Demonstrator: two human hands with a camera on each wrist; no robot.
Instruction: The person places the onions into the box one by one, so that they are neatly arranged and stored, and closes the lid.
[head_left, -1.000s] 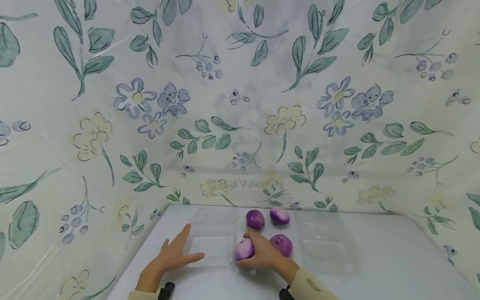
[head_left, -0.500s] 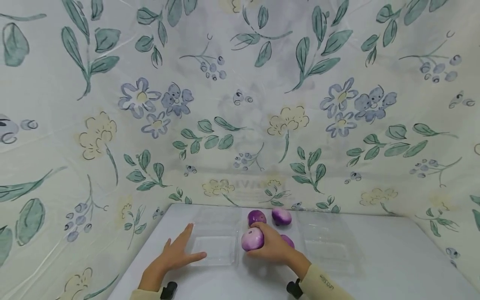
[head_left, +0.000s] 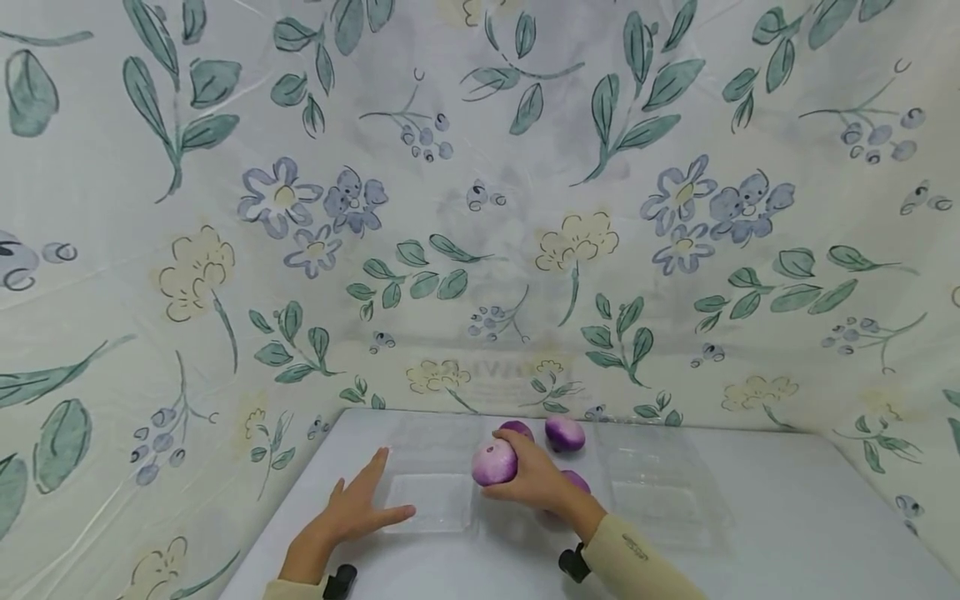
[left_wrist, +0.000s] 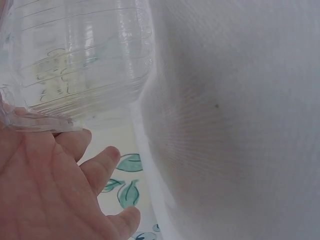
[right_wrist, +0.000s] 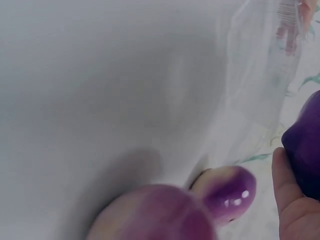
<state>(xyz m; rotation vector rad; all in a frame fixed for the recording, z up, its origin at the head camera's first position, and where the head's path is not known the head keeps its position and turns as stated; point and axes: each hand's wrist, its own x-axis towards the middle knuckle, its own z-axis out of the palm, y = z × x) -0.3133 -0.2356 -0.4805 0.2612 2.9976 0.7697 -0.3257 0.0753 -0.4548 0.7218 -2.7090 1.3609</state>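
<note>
Gripping a purple onion in our right hand, we hold it just right of the clear tray under our flat left hand.

Round purple-white onions: glossy, smooth skin. Clear ribbed plastic tray: shiny. White table: matt. Floral backdrop sheet: plastic sheen.
</note>
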